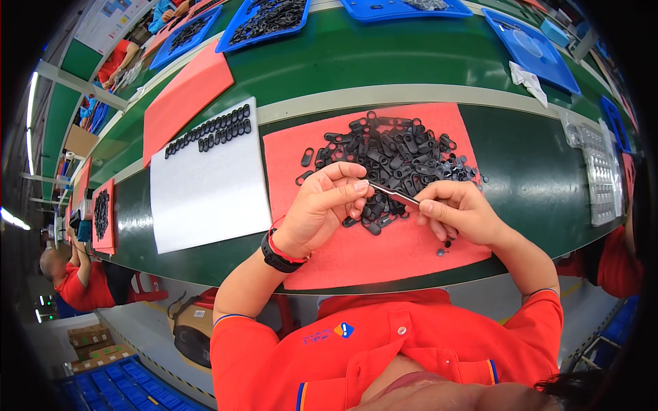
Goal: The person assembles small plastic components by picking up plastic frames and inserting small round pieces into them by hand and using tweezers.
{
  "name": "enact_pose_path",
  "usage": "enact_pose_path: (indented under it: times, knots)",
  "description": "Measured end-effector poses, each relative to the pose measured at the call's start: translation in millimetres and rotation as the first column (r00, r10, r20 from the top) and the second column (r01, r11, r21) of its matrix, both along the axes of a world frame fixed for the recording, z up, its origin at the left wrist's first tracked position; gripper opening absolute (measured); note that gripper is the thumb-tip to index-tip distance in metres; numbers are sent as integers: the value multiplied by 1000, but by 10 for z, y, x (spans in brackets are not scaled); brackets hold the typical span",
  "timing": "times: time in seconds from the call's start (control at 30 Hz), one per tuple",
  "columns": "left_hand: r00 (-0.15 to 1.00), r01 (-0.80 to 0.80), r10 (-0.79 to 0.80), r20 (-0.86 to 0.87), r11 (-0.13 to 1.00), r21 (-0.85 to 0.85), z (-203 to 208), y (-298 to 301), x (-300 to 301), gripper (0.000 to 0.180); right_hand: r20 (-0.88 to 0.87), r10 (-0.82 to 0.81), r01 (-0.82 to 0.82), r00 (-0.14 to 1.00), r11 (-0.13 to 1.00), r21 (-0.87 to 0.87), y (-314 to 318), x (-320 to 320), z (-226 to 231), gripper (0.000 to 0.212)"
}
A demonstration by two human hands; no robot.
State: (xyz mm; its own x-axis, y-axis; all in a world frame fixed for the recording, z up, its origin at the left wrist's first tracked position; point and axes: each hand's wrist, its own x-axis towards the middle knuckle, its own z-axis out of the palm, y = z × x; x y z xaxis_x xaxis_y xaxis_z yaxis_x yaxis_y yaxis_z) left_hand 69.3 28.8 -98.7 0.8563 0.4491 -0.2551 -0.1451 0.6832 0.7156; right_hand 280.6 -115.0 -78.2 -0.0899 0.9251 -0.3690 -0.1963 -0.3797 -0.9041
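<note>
My right hand [456, 214] grips a pair of metal tweezers [399, 196], which point left toward my left fingertips. My left hand [327, 202] is closed in a pinch at the tweezers' tip. What it holds is too small and hidden to make out. Below and beyond both hands, a heap of black oval plastic parts [394, 152] with holes at their ends lies on a pink foam sheet [343, 264]. Small dark round pieces [456, 170] are scattered at the heap's right side. Under my right hand lies a loose round piece [440, 253].
To the left, a white foam sheet [209, 198] bears two rows of black oval parts [226, 130]. Blue trays [264, 24] stand along the far side. A clear blister tray [600, 175] and a white cloth [528, 82] are at right. Another person [86, 281] sits at far left.
</note>
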Motion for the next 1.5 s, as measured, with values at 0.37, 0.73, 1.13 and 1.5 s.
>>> enact_pose_path:
  times: [0.37, 0.73, 1.13, 1.5]
  knots:
    - [999, 45, -44, 13, 996, -75, 9, -1, -2, 21, 531, -216, -126, 819, 836, 533, -32, -78, -121, 14]
    - [998, 59, -56, 31, 993, -101, -12, -14, 22, 17, 593, -245, -172, 767, 812, 558, -25, -77, -153, 17]
    - [997, 51, -44, 69, 993, -107, -15, -8, 8, 17, 535, -263, -76, 803, 845, 529, -1, -102, -135, 14]
    - [944, 176, 66, -322, 727, 664, -8, -225, -511, 10, 562, -343, -14, 753, 845, 534, 44, 29, -105, 14]
